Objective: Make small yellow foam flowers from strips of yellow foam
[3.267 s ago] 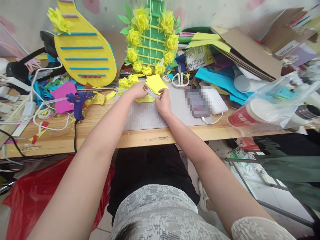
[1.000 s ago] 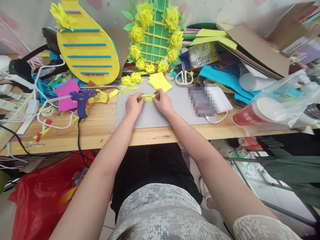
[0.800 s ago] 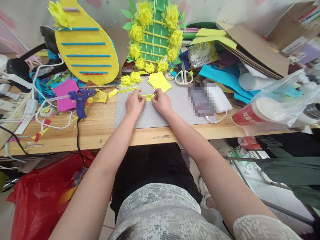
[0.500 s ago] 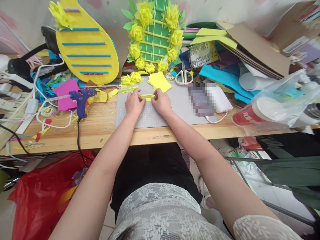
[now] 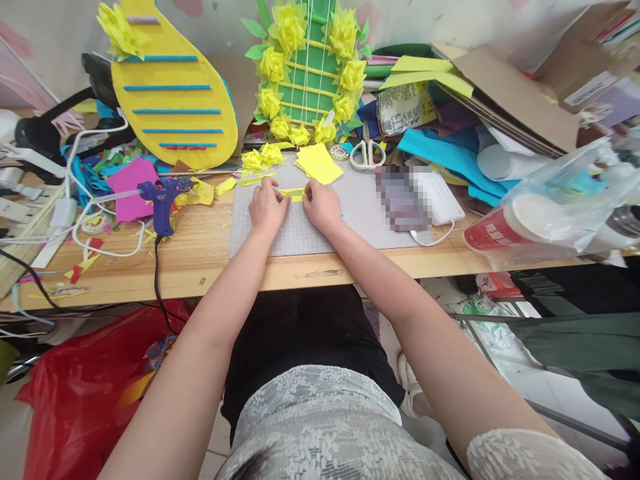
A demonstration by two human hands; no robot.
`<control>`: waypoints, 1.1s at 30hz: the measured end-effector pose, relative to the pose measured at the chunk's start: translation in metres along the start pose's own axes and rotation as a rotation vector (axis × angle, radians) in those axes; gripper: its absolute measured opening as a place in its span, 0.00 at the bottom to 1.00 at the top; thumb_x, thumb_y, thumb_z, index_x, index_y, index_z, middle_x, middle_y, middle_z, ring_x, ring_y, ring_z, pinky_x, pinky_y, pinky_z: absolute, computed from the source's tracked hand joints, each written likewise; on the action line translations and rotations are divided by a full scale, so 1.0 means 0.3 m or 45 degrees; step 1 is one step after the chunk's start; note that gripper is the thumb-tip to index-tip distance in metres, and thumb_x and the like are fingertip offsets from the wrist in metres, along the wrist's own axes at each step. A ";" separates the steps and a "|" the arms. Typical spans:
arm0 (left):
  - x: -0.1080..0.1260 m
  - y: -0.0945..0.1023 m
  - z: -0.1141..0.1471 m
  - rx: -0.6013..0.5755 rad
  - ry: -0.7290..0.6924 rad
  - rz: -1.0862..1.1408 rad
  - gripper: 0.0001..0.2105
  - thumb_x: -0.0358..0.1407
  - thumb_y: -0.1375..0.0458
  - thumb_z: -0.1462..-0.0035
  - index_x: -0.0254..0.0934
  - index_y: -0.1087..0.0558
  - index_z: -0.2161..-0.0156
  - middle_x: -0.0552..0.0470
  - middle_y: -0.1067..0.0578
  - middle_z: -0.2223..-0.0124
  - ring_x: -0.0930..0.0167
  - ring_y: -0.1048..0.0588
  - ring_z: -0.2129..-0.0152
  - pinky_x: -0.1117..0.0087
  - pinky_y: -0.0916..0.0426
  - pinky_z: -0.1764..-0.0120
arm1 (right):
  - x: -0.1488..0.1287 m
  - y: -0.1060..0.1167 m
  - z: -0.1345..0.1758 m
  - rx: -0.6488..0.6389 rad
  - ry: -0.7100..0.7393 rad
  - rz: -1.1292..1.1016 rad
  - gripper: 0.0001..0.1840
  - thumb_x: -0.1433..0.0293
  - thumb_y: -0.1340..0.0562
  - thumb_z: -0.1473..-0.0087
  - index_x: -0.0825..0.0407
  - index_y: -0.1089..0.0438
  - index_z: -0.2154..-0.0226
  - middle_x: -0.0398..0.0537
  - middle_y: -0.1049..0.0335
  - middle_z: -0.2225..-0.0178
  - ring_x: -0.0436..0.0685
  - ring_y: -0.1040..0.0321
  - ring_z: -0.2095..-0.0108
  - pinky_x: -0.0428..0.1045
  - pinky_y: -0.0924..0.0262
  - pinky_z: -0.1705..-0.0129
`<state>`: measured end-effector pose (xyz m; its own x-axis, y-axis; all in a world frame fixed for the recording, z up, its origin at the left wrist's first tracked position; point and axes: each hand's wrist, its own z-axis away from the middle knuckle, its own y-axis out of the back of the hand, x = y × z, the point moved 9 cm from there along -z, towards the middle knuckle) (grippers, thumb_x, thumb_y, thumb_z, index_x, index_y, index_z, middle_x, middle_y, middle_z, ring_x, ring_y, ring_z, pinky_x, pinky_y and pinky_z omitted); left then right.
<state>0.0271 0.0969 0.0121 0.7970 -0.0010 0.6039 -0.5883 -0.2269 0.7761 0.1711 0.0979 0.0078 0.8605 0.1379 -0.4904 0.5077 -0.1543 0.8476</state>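
Observation:
Between my two hands is a narrow folded strip of yellow paper (image 5: pixel 294 195), held just above or on the grey cutting mat (image 5: pixel 255 243); I cannot tell which. My left hand (image 5: pixel 267 205) pinches its left end, and my right hand (image 5: pixel 321 205) pinches the right end. The fingertips partly cover both ends. Behind my right hand lies a stack of yellow paper squares (image 5: pixel 319 163). Two yellow paper flowers (image 5: pixel 262 157) rest beyond my left hand, with a thin yellow paper piece (image 5: pixel 257 179) in front of them.
White-handled scissors (image 5: pixel 367 155) lie behind the mat's right part. A blurred phone-like object (image 5: pixel 404 200) joins a white power bank (image 5: pixel 439 197). At left lies a blue glue gun (image 5: pixel 164 203). Yellow (image 5: pixel 175 140) and green (image 5: pixel 310 80) instrument-shaped crafts stand behind; a bagged cup (image 5: pixel 493 230) sits right.
Almost nothing differs. Both hands keep their pinch on the yellow strip, with only a very slight shift of the fingers.

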 end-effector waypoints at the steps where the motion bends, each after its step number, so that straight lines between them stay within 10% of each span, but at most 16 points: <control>1: -0.001 0.001 0.000 0.003 0.005 0.002 0.17 0.32 0.40 0.48 0.42 0.34 0.52 0.52 0.23 0.63 0.63 0.29 0.54 0.64 0.35 0.54 | -0.002 0.001 0.001 0.003 0.007 -0.002 0.10 0.74 0.48 0.44 0.53 0.34 0.60 0.56 0.28 0.60 0.61 0.37 0.58 0.55 0.43 0.54; 13: 0.074 -0.014 0.009 -0.053 -0.166 -0.164 0.08 0.30 0.47 0.45 0.41 0.25 0.67 0.43 0.28 0.58 0.57 0.35 0.50 0.57 0.40 0.47 | -0.034 -0.008 0.016 -0.052 0.071 0.193 0.16 0.72 0.51 0.38 0.53 0.30 0.57 0.58 0.30 0.56 0.64 0.38 0.53 0.55 0.43 0.54; 33: 0.047 -0.012 0.010 -0.055 -0.143 -0.137 0.13 0.27 0.47 0.48 0.45 0.28 0.60 0.46 0.29 0.55 0.57 0.35 0.50 0.55 0.40 0.47 | 0.005 0.000 0.009 0.011 0.018 0.030 0.19 0.80 0.52 0.47 0.53 0.33 0.57 0.57 0.35 0.55 0.61 0.39 0.54 0.54 0.41 0.53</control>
<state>0.0409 0.0946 0.0174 0.8647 -0.0880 0.4946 -0.5020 -0.1892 0.8439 0.1725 0.0955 0.0065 0.8717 0.1480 -0.4671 0.4875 -0.1663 0.8571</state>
